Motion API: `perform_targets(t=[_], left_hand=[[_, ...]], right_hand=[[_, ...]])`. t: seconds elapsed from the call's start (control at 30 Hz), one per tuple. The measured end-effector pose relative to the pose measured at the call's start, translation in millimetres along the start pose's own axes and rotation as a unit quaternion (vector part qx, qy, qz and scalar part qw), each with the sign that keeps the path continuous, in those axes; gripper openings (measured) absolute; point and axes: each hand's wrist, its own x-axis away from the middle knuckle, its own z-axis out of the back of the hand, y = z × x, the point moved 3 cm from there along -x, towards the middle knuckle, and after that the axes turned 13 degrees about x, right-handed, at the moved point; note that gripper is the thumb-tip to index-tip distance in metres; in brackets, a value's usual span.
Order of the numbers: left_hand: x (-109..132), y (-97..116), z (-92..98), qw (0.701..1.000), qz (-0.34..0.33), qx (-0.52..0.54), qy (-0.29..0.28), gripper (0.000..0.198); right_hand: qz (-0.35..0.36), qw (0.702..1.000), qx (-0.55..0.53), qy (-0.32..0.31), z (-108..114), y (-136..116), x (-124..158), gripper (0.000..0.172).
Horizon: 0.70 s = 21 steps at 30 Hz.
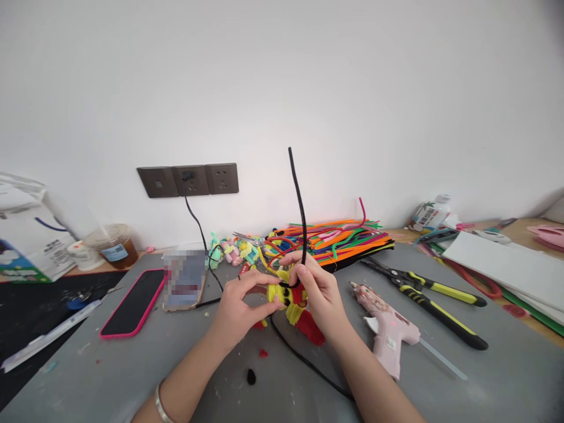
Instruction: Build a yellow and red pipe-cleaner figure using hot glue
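A small yellow and red pipe-cleaner figure (pixel 291 299) is held above the grey table (pixel 132 376), near its middle. My left hand (pixel 240 308) grips the figure's yellow part from the left, fingers closed on it. My right hand (pixel 319 294) pinches a black pipe cleaner (pixel 298 200) at the figure's top. The black stem rises straight up from the pinch, and its other end trails down across the table toward me. A silver bracelet (pixel 161 405) sits on my left wrist.
A pile of coloured pipe cleaners (pixel 348 238) lies behind the hands. A pink glue gun (pixel 388 329) and yellow-handled pliers (pixel 432 296) lie to the right. A pink-cased phone (pixel 134 302) and a second phone (pixel 184 279) lie to the left, a drink cup (pixel 112 247) farther back.
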Motion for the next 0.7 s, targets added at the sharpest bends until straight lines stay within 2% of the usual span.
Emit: perform_targets(t=[0.27,0.5,0.7], left_hand=[[-1,1,1.2,0.999,-0.010,-0.032,-0.022,0.024],[-2,-7,2.5,0.998,0.021,-0.065,-0.016,0.020],[-4,-19,8.3,0.975,0.084,-0.207,-0.014,0.016]], right_hand=[[-0.002,1.000,-0.019,0.008,0,3,2,0.041],[-0.029,0.989,-0.060,0.135,6,22,5,0.037],[-0.093,0.990,0.017,0.107,6,20,4,0.032]])
